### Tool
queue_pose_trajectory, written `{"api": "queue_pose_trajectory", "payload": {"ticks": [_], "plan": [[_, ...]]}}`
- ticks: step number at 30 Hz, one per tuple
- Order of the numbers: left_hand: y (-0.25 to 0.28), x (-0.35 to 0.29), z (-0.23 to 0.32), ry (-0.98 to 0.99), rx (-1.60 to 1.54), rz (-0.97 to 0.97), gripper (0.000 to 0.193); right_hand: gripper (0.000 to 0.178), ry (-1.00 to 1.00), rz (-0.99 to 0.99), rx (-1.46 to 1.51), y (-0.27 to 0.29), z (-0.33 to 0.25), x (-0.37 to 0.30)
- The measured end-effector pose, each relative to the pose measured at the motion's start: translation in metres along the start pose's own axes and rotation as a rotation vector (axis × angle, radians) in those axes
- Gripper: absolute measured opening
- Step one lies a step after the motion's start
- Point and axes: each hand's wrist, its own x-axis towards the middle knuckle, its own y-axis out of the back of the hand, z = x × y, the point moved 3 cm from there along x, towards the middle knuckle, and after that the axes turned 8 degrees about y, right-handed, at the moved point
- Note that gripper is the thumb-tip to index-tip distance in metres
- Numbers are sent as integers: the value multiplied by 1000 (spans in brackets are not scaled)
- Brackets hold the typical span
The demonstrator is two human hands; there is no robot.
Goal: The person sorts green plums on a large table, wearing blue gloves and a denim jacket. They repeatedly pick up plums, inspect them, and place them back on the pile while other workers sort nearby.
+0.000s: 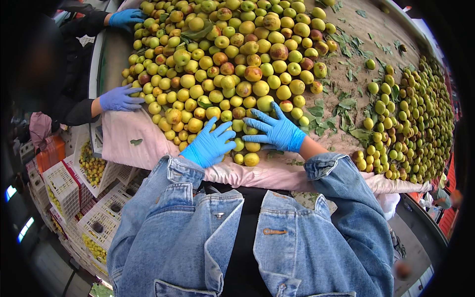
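Observation:
A broad heap of small round yellow-green fruits (227,81), some with reddish-brown patches, covers the table before me; they look like jujubes or small plums. My left hand (210,143), in a blue glove, rests at the near edge of the heap, fingers spread over the fruits. Beside it on the right, my right hand (277,129), gloved the same way, lies over more fruits with its fingers stretched out toward the left. A few fruits sit between the two hands, and a yellow one (251,159) lies close to the cloth edge. Neither hand visibly grips a fruit.
A co-worker's gloved hands, one purple (121,99) and one blue (127,19), touch the heap's left side. Another fruit pile (420,119) lies right, past scattered leaves (346,104). Pink cloth (131,131) drapes the near edge. White crates (106,213) stand lower left.

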Motion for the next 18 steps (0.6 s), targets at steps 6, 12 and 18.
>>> {"api": "queue_pose_trajectory", "payload": {"ticks": [6,12,18], "plan": [[43,-53,-95,521,-78,239,31,68,-190,89,-230,18,13,23],[60,-129,-148,834,-122,391,38,67,-936,625,-101,46,88,-72],[39,-114,-114,753,-201,285,40,71,-958,617,-93,-13,79,-33]]}}
